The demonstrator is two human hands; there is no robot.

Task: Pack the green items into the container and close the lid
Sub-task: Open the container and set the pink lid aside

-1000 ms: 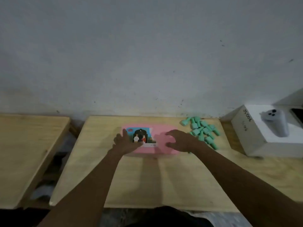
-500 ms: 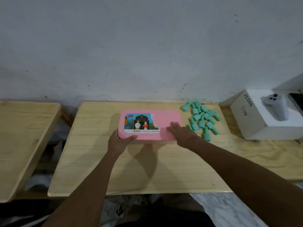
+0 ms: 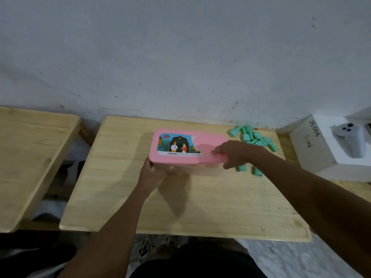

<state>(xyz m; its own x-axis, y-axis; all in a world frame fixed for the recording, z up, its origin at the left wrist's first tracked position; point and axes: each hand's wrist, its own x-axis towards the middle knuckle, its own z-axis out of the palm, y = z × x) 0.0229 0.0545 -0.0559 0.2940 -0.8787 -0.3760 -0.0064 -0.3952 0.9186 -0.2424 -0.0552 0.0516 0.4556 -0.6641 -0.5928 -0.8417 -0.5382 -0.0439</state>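
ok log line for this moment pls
left hand grips container front-left corner | right hand on pink lid, lid on | green items loose on table

Head-worn view, forward and down, over table [image 3: 200,197]

Left hand [image 3: 151,171] cupped (fingers hidden underneath); right hand [image 3: 237,153] palm down, fingers curled; both forearms extended.

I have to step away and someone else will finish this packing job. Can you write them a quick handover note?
Left hand: holds the near-left corner of the pink box.
Right hand: fingers on the lid's near-right edge, thumb underneath.
Green pieces: all loose on the table, right of the box.
Done: nothing packed yet; lid on.
Left: open the lid, load the pieces, close it.
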